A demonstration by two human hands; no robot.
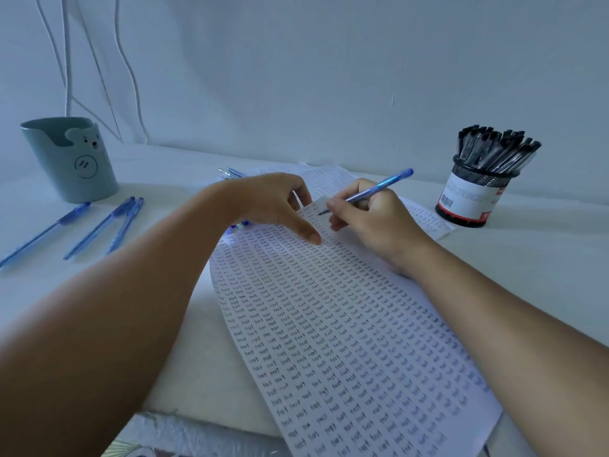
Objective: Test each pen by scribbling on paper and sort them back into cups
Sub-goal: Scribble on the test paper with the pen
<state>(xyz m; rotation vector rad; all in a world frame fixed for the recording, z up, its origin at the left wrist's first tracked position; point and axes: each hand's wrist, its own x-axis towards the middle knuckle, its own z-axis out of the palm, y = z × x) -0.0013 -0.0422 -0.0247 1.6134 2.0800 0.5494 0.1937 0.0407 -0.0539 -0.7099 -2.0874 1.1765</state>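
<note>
The white table (527, 258) is taken up mostly by a long sheet of paper (346, 324), laid slanting from the near right edge up toward the middle and filled almost to its far end with small handwritten test marks; further sheets are seen beneath it at the far end. At the far left a teal cup with a bear face (71, 159) is stood, and no pens are seen rising above its rim. At the far right a black mesh cup (478, 189) is packed with dark-capped pens. Three blue pens (99, 225) are laid loose just in front of the teal cup, and a few more blue pens (230, 174) are partly hidden behind the left hand.

The left hand (273, 206) is spread on the upper part of the sheet, fingers straight and pressed down, nothing being held in it. The right hand (369, 219) is curled round a blue pen (375, 189), which is pinched in a writing grip. The pen's long axis is slanted from its tip, set on the paper at the lower left just beside the left hand's fingers, up to its capped end at the upper right, toward the mesh cup.

The test stroke is judged to be in hand. For sorting, the teal cup is well apart to the left, across the left arm, while the mesh cup is near on the right. A drop into the teal cup would therefore call for a reach across the body or a pass to the left hand, which is the nearer one.
</note>
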